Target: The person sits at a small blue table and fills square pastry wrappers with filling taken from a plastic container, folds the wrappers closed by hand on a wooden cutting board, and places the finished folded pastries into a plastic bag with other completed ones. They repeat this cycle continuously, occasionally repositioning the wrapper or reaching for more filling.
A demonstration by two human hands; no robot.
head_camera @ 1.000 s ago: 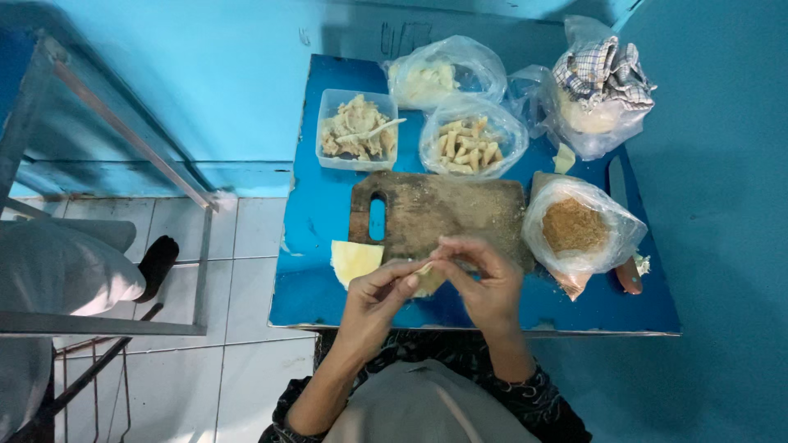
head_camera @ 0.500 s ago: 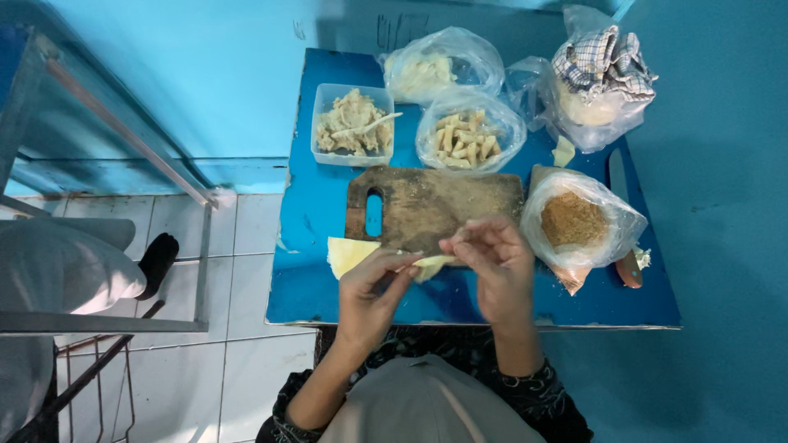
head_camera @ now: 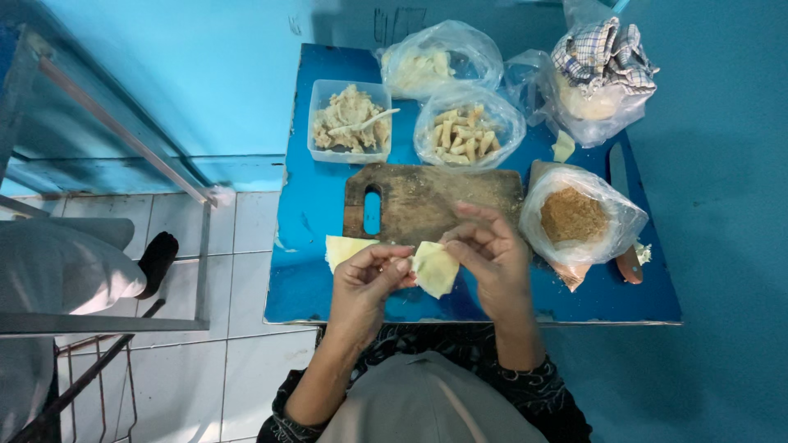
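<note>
Both hands worked 1 pale yellow dough wrapper (head_camera: 435, 269), held in the air just above the near edge of the blue table (head_camera: 312, 221), in front of the wooden cutting board (head_camera: 435, 201). The left hand (head_camera: 365, 283) was curled, its thumb and fingertips pinching the wrapper's left edge; the right hand (head_camera: 488, 254) pinched the upper right edge, its other fingers loosely arched above. A stack of spare wrappers (head_camera: 345, 248) lay on the table just beside the left hand. Beyond the board stood a clear tub of shredded filling (head_camera: 351, 121) with a spoon in it, a bagged bowl of finished rolls (head_camera: 465, 133), and a bag of brown crumbs (head_camera: 574, 217) to the right. To fold well, the pinches likely needed to stay near the edge, with even pressure, so the thin sheet would not tear or gape; whether filling already sat inside could not be told.
</note>
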